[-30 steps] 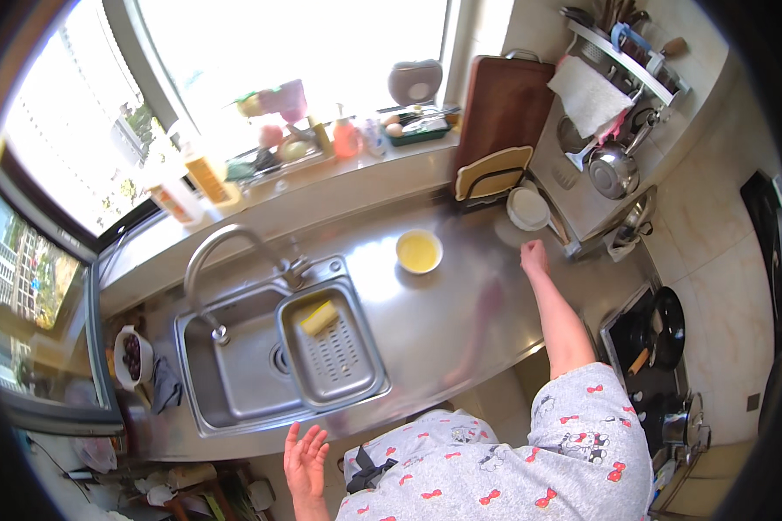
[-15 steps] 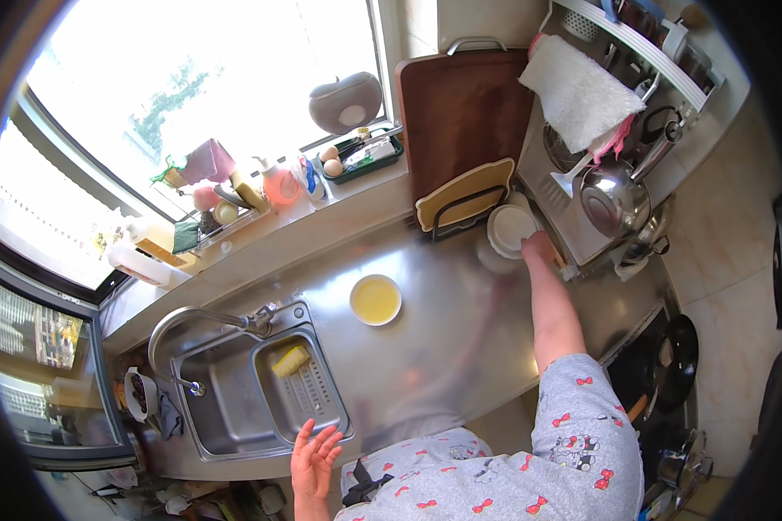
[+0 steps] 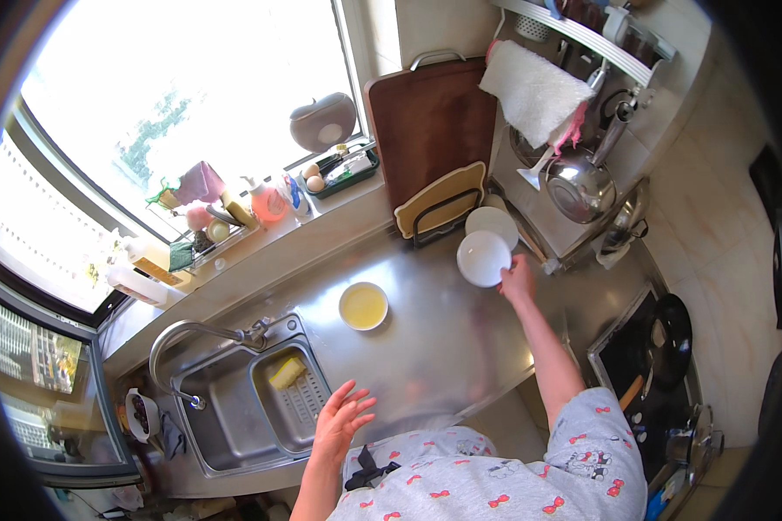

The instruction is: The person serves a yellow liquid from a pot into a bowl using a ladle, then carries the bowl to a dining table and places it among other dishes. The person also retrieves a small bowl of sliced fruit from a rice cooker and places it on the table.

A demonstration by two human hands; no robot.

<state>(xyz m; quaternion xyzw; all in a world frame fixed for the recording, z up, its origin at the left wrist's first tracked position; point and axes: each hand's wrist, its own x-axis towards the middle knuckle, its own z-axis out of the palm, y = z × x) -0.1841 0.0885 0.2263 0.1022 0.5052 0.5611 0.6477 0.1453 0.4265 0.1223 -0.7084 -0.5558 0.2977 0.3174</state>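
Observation:
My right hand [image 3: 518,281] grips the rim of a white bowl [image 3: 484,259], held over the steel counter at the right. Just behind it, and partly covered by it, stands another pale round dish [image 3: 492,222]. My left hand [image 3: 344,423] hangs in the air near the sink's right edge, fingers spread, with nothing in it. Farther along the counter, between the sink and the held bowl, sits a small white bowl [image 3: 363,306] of yellow liquid.
At the left is a double steel sink [image 3: 226,408] with a curved faucet [image 3: 182,328] and a yellow sponge [image 3: 287,373]. Cutting boards [image 3: 430,130] stand against the back wall. The windowsill holds eggs, a soap bottle [image 3: 268,201] and a rack. A stove [image 3: 626,347] lies at the right.
My right hand has lifted the white bowl off the dish behind it and drawn it nearer. My left hand has moved slightly up and to the right, still spread.

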